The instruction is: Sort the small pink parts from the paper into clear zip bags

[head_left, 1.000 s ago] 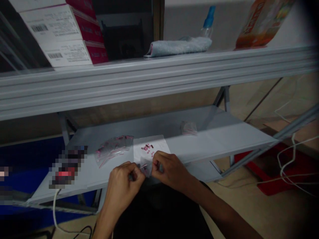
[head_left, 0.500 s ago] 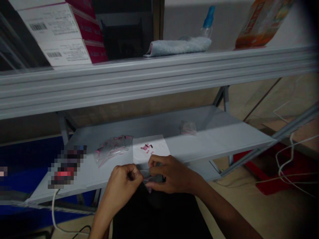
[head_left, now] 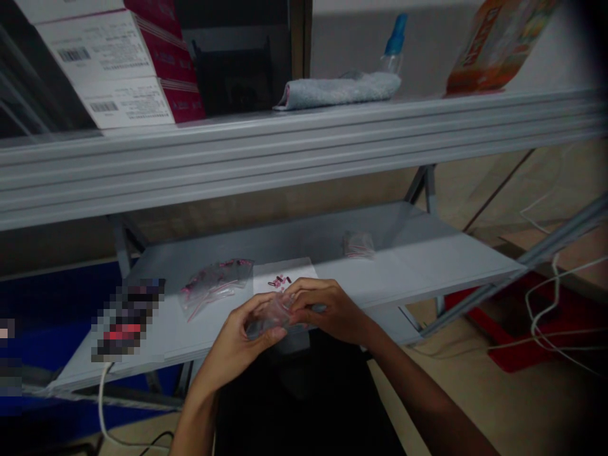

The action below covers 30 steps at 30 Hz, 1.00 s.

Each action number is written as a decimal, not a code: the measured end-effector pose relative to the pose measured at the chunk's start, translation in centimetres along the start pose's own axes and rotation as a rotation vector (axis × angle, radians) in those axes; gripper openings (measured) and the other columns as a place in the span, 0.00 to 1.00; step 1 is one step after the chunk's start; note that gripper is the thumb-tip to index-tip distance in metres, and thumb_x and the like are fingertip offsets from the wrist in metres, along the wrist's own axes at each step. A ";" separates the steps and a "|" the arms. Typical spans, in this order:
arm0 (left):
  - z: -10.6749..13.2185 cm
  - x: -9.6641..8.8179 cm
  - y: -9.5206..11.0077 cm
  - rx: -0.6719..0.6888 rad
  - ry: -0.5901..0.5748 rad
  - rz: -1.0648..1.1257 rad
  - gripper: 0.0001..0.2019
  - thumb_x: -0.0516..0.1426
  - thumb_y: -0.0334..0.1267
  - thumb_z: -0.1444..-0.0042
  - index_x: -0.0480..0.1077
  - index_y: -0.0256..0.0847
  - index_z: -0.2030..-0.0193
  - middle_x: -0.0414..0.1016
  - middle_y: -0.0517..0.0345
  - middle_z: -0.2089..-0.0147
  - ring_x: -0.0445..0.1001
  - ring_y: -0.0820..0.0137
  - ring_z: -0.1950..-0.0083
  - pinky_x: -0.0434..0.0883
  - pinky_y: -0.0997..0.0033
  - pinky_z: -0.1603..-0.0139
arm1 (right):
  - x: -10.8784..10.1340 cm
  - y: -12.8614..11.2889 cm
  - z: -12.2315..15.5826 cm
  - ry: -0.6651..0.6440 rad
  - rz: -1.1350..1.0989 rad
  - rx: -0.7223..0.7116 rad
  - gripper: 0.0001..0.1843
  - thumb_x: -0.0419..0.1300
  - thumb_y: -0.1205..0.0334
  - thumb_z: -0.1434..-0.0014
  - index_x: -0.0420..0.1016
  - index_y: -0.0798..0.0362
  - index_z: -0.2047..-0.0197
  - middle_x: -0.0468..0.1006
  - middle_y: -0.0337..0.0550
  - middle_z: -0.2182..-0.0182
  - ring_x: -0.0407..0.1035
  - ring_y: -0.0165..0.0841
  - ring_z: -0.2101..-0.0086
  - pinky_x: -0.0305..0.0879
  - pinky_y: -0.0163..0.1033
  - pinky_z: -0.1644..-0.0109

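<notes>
Both my hands hold a small clear plastic bag just above the front edge of the low white shelf. My left hand cups the bag from below with thumb and fingers closed on it. My right hand pinches its top edge. Behind the hands lies a white sheet with several tiny pink and dark parts on it. What is inside the held bag I cannot make out.
A pile of clear bags with pink strips lies left of the sheet; another small bag sits further back right. An aluminium rail crosses above, bearing boxes, a folded cloth and a spray bottle. White cables hang at right.
Both hands have lifted the small bag off the shelf's edge and drawn closer together; the left hand turned palm up under it.
</notes>
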<state>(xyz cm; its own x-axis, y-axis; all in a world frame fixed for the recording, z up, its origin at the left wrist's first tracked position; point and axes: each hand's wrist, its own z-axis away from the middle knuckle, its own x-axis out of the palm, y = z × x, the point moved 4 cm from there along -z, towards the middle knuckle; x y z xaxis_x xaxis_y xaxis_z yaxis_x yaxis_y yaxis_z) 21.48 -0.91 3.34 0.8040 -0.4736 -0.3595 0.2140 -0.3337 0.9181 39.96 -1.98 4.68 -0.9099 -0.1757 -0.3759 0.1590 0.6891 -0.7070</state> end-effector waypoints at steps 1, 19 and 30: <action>-0.3 -0.1 -0.4 -0.018 0.022 -0.028 0.20 0.63 0.40 0.44 0.71 0.44 0.44 0.78 0.53 0.48 0.75 0.61 0.48 0.69 0.63 0.45 | -0.2 0.5 -0.1 0.001 -0.003 0.017 0.09 0.65 0.57 0.39 0.80 0.52 0.68 0.80 0.45 0.60 0.74 0.35 0.56 0.70 0.41 0.52; -6.5 -4.2 -4.7 -0.060 0.212 -0.292 0.23 0.66 0.31 0.53 0.74 0.40 0.48 0.77 0.48 0.45 0.75 0.60 0.48 0.71 0.61 0.49 | -1.1 12.7 -3.1 -0.073 -0.153 0.379 0.27 0.72 0.54 0.52 0.76 0.53 0.50 0.78 0.47 0.55 0.73 0.32 0.65 0.71 0.35 0.63; -6.5 -4.7 -6.1 0.008 0.247 -0.195 0.24 0.63 0.28 0.54 0.73 0.39 0.47 0.74 0.47 0.44 0.75 0.63 0.51 0.73 0.63 0.55 | -0.1 14.6 -2.1 -0.070 -0.187 0.382 0.36 0.73 0.51 0.55 0.74 0.55 0.44 0.78 0.51 0.50 0.74 0.40 0.55 0.73 0.45 0.53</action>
<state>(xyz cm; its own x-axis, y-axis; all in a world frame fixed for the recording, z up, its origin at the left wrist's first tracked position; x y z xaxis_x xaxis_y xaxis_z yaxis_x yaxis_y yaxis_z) 19.98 8.60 0.55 0.8589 -0.1884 -0.4762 0.3736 -0.4054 0.8343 41.62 9.54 -4.34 -0.9103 -0.3292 -0.2509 0.1365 0.3336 -0.9328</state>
